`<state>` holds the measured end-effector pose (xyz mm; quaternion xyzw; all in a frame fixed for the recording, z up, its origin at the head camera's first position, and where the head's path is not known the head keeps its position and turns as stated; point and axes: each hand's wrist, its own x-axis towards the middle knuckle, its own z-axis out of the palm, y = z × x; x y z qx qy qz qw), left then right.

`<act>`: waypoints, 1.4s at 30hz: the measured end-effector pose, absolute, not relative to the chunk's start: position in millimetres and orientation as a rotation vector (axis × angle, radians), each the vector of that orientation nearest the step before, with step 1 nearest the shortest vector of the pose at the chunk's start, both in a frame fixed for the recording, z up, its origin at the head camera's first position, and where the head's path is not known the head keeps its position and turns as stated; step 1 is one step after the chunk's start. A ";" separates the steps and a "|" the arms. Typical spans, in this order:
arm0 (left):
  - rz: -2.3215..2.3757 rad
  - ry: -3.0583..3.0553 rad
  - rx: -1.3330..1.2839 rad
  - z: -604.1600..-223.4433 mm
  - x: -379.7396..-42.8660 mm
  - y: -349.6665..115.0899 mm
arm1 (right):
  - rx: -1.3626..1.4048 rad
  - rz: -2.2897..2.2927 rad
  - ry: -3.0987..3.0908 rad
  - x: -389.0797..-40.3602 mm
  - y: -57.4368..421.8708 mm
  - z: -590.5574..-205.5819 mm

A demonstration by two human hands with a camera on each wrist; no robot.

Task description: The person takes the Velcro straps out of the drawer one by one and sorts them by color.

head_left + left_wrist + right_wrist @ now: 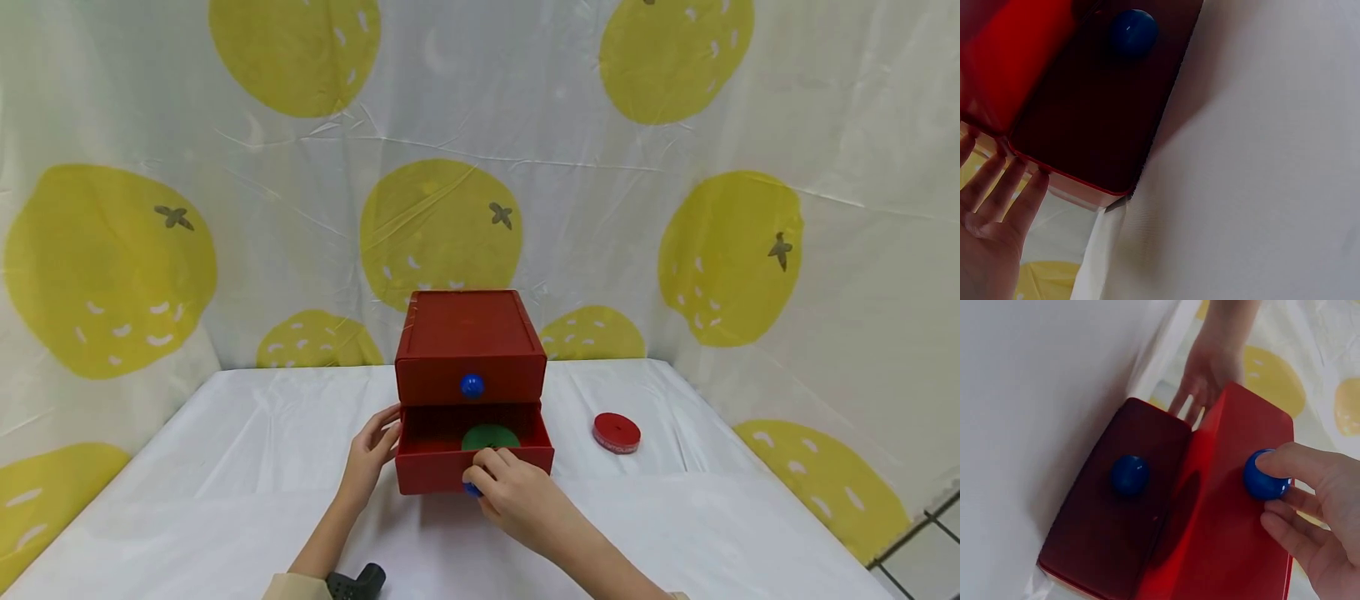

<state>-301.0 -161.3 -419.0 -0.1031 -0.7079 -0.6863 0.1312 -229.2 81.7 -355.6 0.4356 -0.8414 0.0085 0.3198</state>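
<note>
A red two-drawer box stands on the table, its lower drawer pulled out and its upper one closed. My right hand pinches the lower drawer's blue knob between thumb and fingers. Inside that drawer lies a green disc-like roll, partly hidden by the drawer front and the right hand. With fairly straight fingers, my left hand rests its fingertips against the box's left side. Another blue knob sits on the upper drawer front.
To the right of the box lies a red roll of ribbon with pale print round its edge. A white cloth covers the table. Behind hangs a white curtain with yellow fruit printed on it.
</note>
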 end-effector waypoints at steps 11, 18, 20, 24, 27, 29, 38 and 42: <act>-2.009 -2.071 -0.277 -417.5 -301.0 -161.8 | 1.183 0.013 -2.260 -222.7 82.3 -350.6; -2.015 -2.078 -0.276 -415.7 -299.1 -161.7 | 1.187 -0.010 -2.250 -216.4 81.8 -349.4; -2.013 -2.085 -0.275 -416.2 -298.8 -161.9 | 1.195 -0.009 -2.242 -213.0 81.2 -348.6; -2.011 -2.093 -0.273 -416.8 -298.4 -162.5 | 1.197 -0.036 -2.219 -205.3 79.7 -346.3; -2.013 -2.083 -0.283 -416.6 -298.0 -162.2 | 1.190 -0.070 -2.248 -200.4 79.0 -344.0; -2.012 -2.076 -0.289 -416.7 -298.4 -162.3 | 1.193 -0.097 -2.299 -198.0 79.1 -341.3; -1.979 -2.077 -0.282 -417.7 -298.9 -161.2 | 1.223 -0.204 -2.323 -192.8 80.3 -335.2; -1.995 -2.074 -0.286 -417.5 -298.5 -161.7 | 1.241 -0.222 -2.320 -192.0 80.7 -334.4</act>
